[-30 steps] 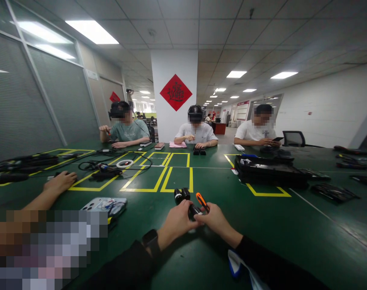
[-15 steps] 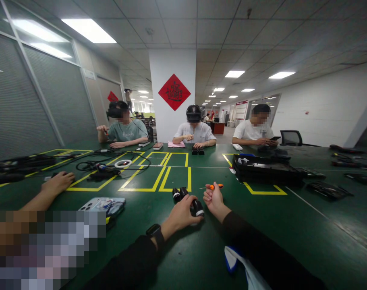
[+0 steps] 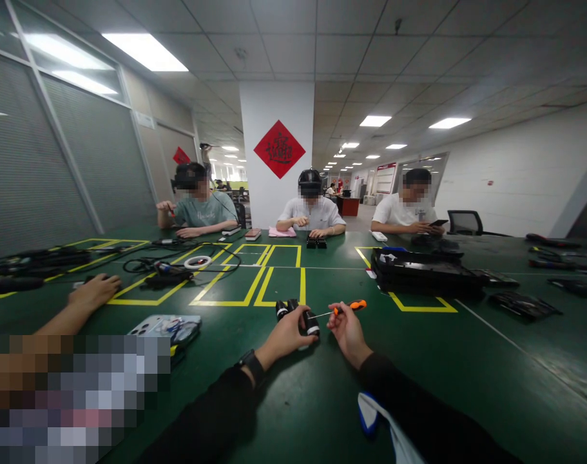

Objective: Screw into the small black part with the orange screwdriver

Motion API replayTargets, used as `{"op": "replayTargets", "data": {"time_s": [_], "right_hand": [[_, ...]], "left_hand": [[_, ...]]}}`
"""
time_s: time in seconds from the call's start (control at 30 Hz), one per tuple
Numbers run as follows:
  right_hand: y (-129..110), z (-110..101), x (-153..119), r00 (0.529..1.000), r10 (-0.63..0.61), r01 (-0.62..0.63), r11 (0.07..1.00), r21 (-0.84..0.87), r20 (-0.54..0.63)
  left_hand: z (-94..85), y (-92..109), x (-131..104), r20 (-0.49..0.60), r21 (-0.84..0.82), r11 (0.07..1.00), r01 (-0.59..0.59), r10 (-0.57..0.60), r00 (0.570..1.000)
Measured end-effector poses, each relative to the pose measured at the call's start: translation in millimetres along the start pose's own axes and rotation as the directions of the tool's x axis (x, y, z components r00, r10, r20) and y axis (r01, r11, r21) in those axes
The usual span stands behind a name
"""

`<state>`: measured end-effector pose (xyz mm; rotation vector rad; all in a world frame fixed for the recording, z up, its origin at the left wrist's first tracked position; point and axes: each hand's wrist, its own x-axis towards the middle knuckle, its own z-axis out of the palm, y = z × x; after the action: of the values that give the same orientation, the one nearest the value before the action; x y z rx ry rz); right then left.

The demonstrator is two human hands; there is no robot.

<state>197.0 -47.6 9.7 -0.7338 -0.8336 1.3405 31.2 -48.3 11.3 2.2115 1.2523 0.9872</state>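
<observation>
While the left hand (image 3: 284,334) is clamped on a small black cylindrical part (image 3: 310,322) resting on the green bench (image 3: 467,361), the right hand (image 3: 347,328) has its grip closed around an orange-handled screwdriver (image 3: 344,308), shaft pointing left with the tip at the part's end. Two more black cylinders (image 3: 286,307) lie just behind the held one, touching each other. A smartwatch (image 3: 252,365) sits on the left wrist. A co-worker's hand (image 3: 93,291) rests flat on the bench at left, near a phone (image 3: 163,327). Yellow tape boxes (image 3: 254,283) mark the bench middle; a black case (image 3: 426,270) sits to the right. Three people sit along the far side.
</observation>
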Motion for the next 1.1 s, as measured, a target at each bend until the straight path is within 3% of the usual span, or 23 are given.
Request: {"op": "replayTargets", "data": {"time_s": [0.27, 0.5, 0.73, 0.9, 1.1], "right_hand": [[2.2, -2.7, -0.4, 0.995, 0.011, -0.003, 0.997, 0.071, -0.103], [1.1, -2.0, -10.1, 0.998, -0.011, 0.006, 0.998, 0.067, 0.065], [-11.2, -11.6, -16.2, 0.991, 0.111, -0.120, 0.985, 0.127, 0.071], [-20.6, -11.9, -16.1, 0.982, 0.147, -0.169, 0.966, 0.194, 0.121], [-18.9, -6.4, -18.2, 0.984, 0.099, -0.105, 0.994, 0.029, 0.147]], "left_hand": [[-2.5, 2.2, -3.6, 0.027, -0.093, 0.996, 0.009, -0.007, 1.000], [1.8, 1.9, -6.8, 0.010, -0.183, 0.983, -0.021, 0.023, 1.000], [-0.1, -3.1, -5.3, 0.003, -0.316, 0.947, 0.058, -0.060, 0.998], [-4.9, -2.3, -4.0, 0.010, -0.343, 0.938, 0.056, -0.055, 0.998], [-4.5, -1.2, -3.8, 0.069, -0.488, 0.871, 0.050, -0.019, 0.997]]}}
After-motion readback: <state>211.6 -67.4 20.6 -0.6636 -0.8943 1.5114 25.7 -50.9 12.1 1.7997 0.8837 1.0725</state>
